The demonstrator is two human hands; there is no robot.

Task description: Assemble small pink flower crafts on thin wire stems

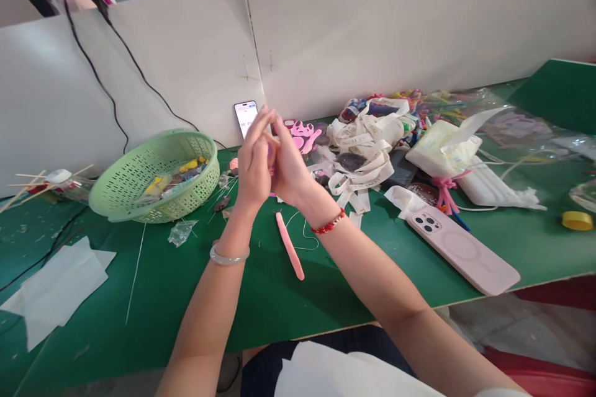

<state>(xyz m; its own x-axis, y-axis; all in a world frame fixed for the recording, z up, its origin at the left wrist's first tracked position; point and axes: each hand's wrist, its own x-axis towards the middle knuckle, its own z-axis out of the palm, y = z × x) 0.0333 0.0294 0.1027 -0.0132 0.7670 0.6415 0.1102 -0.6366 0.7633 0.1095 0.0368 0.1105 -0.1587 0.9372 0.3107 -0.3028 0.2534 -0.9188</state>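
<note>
My left hand (254, 167) and my right hand (291, 167) are raised over the green table, palms facing and fingers pressed against each other. A small purplish patch shows in the gap between the palms; what it belongs to is hidden. Below my wrists lies a pink clay-like strip (289, 247), tapered and slightly curved, touched by neither hand. A thin pale thread (307, 247) loops beside it. Behind my fingers a phone (245, 116) leans upright on the partition with its screen lit. Pink cut-out pieces (303, 135) lie just past my right hand.
A green perforated basket (105, 198) with small packets stands at left, near white paper sheets (60, 288) and wooden sticks (28, 189). To the right are heaped white ribbons (367, 133), a tissue pack (442, 146), a pink-cased phone (465, 248) and yellow tape (577, 220). A white partition (395, 25) closes the back.
</note>
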